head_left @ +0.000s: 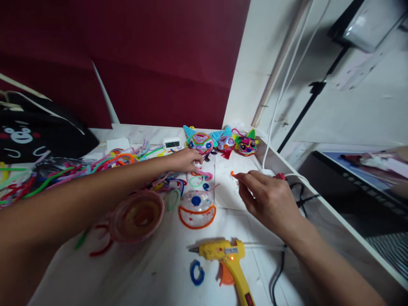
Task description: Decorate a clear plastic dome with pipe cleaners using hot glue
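Observation:
My right hand [269,197] is closed in a pinch, and a small orange piece of pipe cleaner [232,173] sticks out at its fingertips. Farther back, my left hand [186,160] reaches down with bent fingers at curled pink pipe cleaners [207,175]; what lies between its fingertips is hidden. In front of it is a clear plastic piece [196,217], edged in a curved orange pipe cleaner and bearing a blue round spot [196,200]. Nearer to me lie a yellow glue gun [219,250], its small light lit, and a blue pipe-cleaner ring [197,273].
Several decorated animal heads [247,145] stand at the back beside a small digital clock [171,143]. A pink bowl [137,216] sits under my left forearm. Loose pipe cleaners [51,182] pile up at left. Black cables [282,272] run along the right-hand ledge [331,216].

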A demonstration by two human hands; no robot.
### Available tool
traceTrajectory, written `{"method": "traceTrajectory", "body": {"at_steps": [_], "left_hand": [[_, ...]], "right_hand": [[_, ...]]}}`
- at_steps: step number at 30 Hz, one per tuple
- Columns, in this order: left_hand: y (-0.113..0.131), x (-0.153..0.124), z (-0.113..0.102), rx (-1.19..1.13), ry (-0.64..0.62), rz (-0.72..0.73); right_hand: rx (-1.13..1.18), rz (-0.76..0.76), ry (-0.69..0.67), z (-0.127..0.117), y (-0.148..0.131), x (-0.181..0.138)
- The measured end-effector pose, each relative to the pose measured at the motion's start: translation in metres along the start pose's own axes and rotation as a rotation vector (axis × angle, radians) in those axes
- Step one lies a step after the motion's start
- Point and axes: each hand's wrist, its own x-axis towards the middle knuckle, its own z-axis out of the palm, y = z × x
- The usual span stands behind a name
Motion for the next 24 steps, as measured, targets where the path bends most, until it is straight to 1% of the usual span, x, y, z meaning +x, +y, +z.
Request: {"method": "traceTrajectory", "body": {"at_steps": [3, 6, 9, 12, 17, 24], "left_hand": [[-0.001, -0.018, 0.002, -0.013, -0.096, -0.022], [-0.004, -0.030, 0.015, -0.011, -0.199, -0.035], [-0.007, -0.036, 0.027, 0.002, -0.234, -0.051], [-0.010, -0.037, 0.031, 0.005, -0.245, -0.065], [-0.015, -0.040, 0.030, 0.007, -0.237, -0.081], [-0.015, -0.042, 0.021, -0.023, -0.115, -0.141]], "right_hand": [[0.004, 0.002, -0.014, 0.003, 0.000, 0.000], [0.015, -0.002, -0.023, 0.005, -0.001, 0.000], [0.017, -0.021, -0.016, 0.006, -0.002, -0.001], [0.004, -0.034, -0.012, 0.007, -0.003, -0.001], [0.007, -0.038, -0.028, 0.006, -0.005, 0.000], [-0.007, -0.055, -0.041, 0.005, -0.006, 0.000]]}}
